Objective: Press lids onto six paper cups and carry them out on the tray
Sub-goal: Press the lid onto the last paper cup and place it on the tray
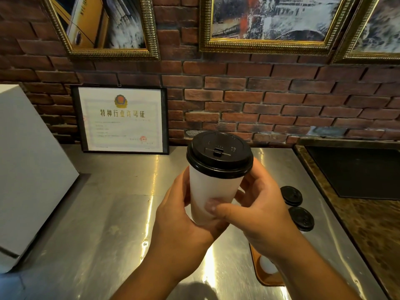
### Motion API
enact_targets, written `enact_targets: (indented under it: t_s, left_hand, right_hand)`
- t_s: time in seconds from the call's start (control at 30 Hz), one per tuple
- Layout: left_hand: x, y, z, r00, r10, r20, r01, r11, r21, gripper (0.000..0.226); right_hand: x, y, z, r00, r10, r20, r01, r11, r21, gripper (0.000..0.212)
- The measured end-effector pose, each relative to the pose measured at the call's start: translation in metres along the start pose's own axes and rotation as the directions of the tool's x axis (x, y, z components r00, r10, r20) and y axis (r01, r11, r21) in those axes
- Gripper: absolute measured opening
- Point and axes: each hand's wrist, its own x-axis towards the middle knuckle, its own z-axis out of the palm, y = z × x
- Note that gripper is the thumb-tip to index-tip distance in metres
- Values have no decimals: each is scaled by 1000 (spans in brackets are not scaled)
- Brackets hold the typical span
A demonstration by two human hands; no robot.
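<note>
While the cup is up off the counter, left hand wraps its base for support and right hand pinches the wall under the lid, likely a seal check. Two capped cups wait right, near the tray.

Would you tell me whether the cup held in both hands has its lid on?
On. The black lid covers the whole rim of the white cup, which the left hand and right hand grip.
</note>
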Motion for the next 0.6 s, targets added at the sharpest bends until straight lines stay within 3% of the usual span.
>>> enact_targets:
  t_s: [0.6]
  left_hand:
    - [-1, -2, 1, 998, 20, 54, -22, 999, 37, 116]
  right_hand:
    - [-1, -2, -1, 997, 6, -80, -5, 1000, 12, 80]
